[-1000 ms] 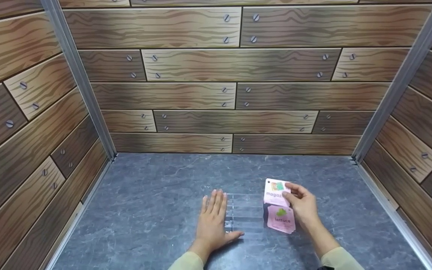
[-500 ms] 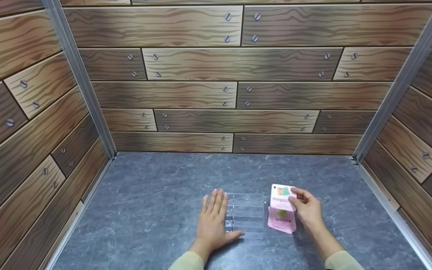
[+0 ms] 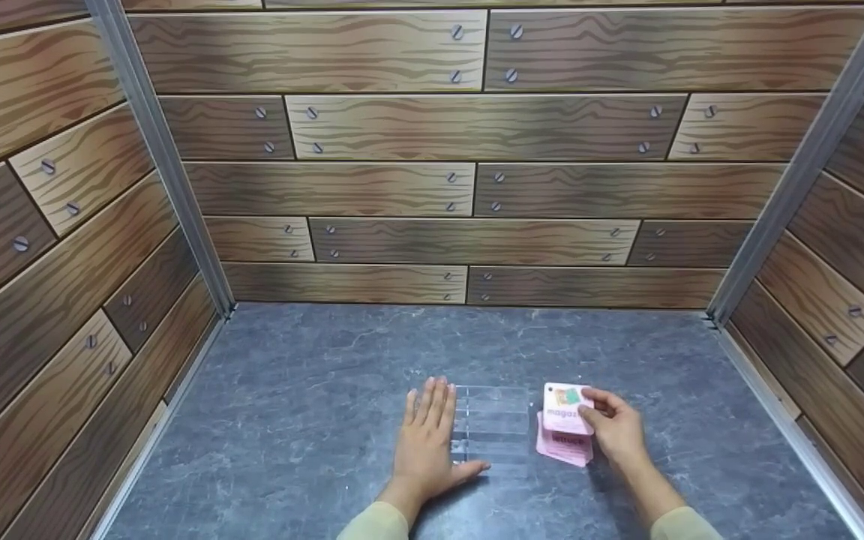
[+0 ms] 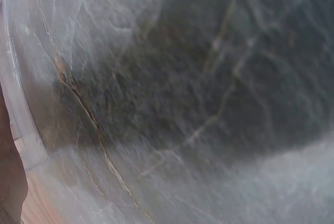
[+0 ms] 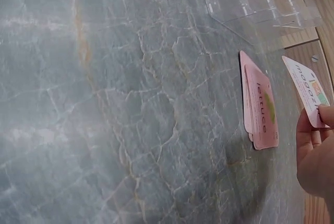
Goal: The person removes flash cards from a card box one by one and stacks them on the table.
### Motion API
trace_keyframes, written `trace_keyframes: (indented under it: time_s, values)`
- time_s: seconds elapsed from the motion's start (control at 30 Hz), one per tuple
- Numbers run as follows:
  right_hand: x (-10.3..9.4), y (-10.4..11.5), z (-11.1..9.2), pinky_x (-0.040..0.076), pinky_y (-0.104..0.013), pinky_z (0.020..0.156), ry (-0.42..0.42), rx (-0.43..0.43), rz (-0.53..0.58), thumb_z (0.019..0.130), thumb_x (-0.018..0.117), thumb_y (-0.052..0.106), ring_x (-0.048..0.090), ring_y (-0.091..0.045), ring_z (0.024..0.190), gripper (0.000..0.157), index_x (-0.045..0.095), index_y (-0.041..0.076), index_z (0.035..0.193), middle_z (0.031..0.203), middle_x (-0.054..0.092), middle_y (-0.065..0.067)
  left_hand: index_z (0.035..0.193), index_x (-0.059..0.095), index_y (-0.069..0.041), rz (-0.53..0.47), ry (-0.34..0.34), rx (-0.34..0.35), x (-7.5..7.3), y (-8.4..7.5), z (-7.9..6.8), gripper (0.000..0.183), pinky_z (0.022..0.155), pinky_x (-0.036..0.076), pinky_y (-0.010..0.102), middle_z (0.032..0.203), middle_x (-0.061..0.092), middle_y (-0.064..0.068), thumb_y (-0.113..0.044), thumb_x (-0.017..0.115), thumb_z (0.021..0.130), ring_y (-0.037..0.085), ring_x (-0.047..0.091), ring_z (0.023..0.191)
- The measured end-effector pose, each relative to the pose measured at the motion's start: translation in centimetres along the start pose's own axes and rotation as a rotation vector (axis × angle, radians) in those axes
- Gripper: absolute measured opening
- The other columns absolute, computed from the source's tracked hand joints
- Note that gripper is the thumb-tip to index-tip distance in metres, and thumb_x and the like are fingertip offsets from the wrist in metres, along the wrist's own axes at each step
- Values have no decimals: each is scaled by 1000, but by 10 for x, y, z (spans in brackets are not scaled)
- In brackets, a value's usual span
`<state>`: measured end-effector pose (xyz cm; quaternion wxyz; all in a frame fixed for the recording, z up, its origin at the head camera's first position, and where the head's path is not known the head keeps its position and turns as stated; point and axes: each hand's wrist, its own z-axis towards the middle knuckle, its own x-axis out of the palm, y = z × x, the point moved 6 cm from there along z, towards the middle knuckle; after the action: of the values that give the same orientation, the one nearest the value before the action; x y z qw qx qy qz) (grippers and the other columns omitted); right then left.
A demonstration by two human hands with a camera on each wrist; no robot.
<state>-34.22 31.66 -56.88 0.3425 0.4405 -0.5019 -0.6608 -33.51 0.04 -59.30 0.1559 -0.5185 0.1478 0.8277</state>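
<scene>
My right hand pinches a white-and-pink flashcard by its right edge between thumb and fingers; "magaz" shows, the rest of the word is covered. In the head view the card overlaps the far part of a small stack of pink flashcards, topped by one reading "lettuce". The right wrist view shows the held flashcard raised apart from the stack. My left hand rests palm down, fingers straight, along the left side of a clear plastic organizer with parallel slots.
A blue-grey marbled tabletop lies under everything. Wood-patterned panels rise at the back and both sides, joined by metal corner posts. The left wrist view holds mostly tabletop, with the organizer's edge at far left.
My right hand has carried the magazine flashcard right, away from the organizer's edge, then nearer to me over the lettuce stack. My left hand and the organizer have stayed put.
</scene>
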Motion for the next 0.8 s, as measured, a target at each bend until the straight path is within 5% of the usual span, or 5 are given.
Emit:
trace_keyframes:
  time_s: [0.57, 0.8]
  values:
    - [3, -10, -2, 52, -12, 75, 20, 16, -50, 93, 71, -10, 62, -8, 92, 32, 68, -15, 125, 111, 74, -23, 170, 16, -5, 26, 33, 1, 1, 0, 0, 133, 131, 10, 53, 177, 5, 15, -102, 26, 80, 31, 2, 164]
    - [4, -14, -4, 50, -16, 71, 45, 36, -143, 94, 70, -7, 62, -11, 91, 30, 71, -11, 123, 110, 74, -23, 169, 21, -4, -1, -26, 4, -1, 0, 0, 133, 131, 12, 53, 177, 11, 15, -101, 38, 80, 30, 8, 164]
